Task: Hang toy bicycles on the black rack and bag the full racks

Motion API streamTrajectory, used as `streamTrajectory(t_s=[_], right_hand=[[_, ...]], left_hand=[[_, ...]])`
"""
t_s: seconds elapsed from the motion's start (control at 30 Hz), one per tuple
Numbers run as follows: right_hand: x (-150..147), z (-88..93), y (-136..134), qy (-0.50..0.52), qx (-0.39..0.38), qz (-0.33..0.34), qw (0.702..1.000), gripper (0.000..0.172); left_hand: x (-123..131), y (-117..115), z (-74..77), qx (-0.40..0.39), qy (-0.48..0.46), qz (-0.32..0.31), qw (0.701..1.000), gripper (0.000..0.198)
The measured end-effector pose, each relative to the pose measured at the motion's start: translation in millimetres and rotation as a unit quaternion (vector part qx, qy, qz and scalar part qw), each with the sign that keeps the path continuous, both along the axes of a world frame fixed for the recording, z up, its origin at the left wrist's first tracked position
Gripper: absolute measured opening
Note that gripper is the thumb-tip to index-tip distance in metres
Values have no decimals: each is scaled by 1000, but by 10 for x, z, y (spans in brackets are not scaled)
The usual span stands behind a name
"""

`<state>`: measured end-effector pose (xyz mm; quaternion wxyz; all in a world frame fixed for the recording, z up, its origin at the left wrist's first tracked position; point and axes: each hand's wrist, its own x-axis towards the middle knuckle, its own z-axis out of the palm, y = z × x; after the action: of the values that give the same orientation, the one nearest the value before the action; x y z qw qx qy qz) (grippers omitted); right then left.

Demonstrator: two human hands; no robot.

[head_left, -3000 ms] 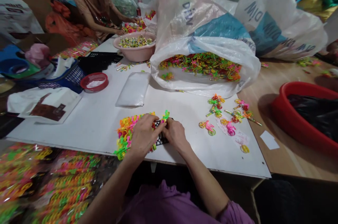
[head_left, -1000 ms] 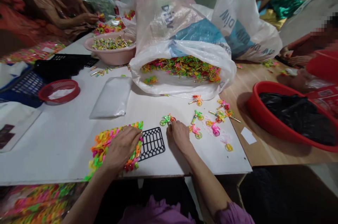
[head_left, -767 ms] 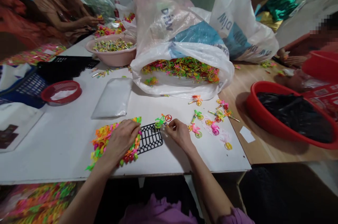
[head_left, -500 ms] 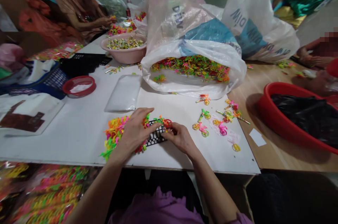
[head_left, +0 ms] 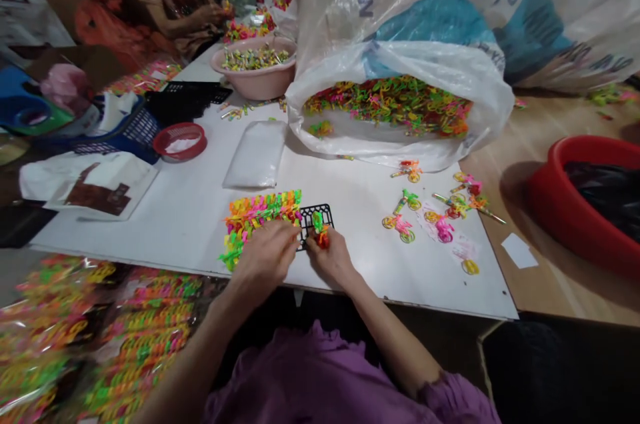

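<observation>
The right hand (head_left: 331,263) pinches a small green-and-orange plastic toy bicycle (head_left: 320,229) upright on the black plastic grid (head_left: 324,213), near the front edge of the white counter (head_left: 150,224); the left hand (head_left: 265,254) lies curled against the neon plastic toy pieces (head_left: 260,214), whether gripping any cannot be told.

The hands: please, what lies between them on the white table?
In the head view, a black plastic grid lies between the left hand and the right hand, its lower part close to both.

Toy bicycle (head_left: 319,231) in right hand (head_left: 331,263)
</observation>
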<state>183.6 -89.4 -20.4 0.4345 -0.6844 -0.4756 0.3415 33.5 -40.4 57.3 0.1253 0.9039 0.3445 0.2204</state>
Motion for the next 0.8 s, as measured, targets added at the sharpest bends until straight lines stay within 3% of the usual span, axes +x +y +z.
streamTrajectory(t_s=[0.17, 0.37, 0.6, 0.8], right_hand=[[-124, -117, -6, -41, 40, 18, 998, 9], [-136, -112, 30, -61, 72, 22, 995, 12], [-119, -78, 0, -133, 35, 92, 986, 10], [-129, -84, -124, -224, -1, 129, 966, 14]], left_hand=[[78, -182, -210, 29, 37, -8, 999, 22], [-30, -156, -205, 43, 7, 38, 998, 21], [-42, -94, -264, -8, 5, -14, 1000, 22], [41, -206, -243, -5, -7, -33, 999, 20]])
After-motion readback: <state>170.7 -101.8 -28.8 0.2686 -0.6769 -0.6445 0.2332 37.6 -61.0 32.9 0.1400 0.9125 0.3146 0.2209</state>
